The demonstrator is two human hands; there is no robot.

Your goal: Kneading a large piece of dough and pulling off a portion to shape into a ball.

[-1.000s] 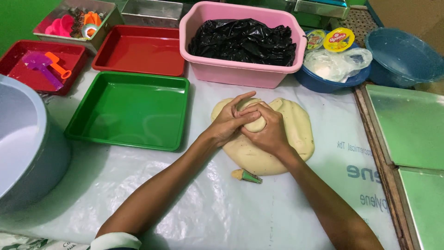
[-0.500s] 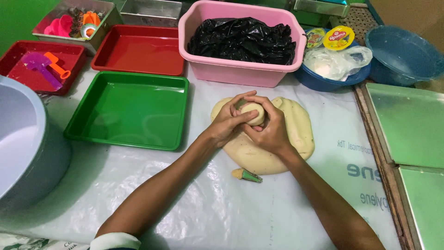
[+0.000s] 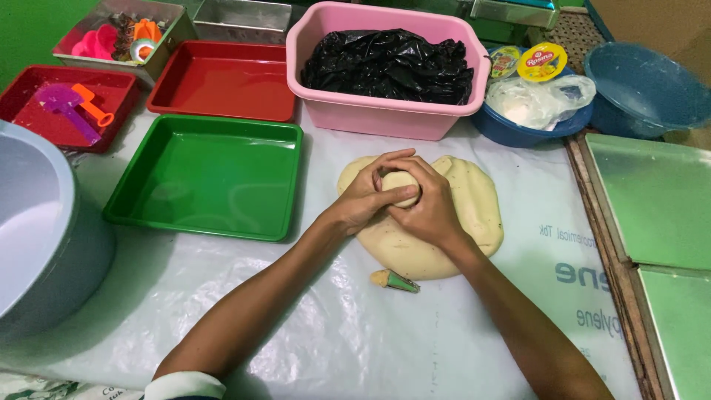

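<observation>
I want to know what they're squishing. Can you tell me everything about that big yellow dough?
The dough is a big, pale yellow, flattened mound, soft-looking with tiny dark specks. It lies on the clear plastic sheet in front of the pink tub. The left hand and right hand cup a small rounded lump above its middle. A little green-tipped cone lies at its near edge.

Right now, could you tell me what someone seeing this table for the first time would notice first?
Both hands meet mid-table, the left hand and right hand cupped around a small dough ball above a flattened slab of pale dough. Behind them stands a pink tub holding a crumpled black plastic bag. Left of the hands lies a bright green tray.
</observation>
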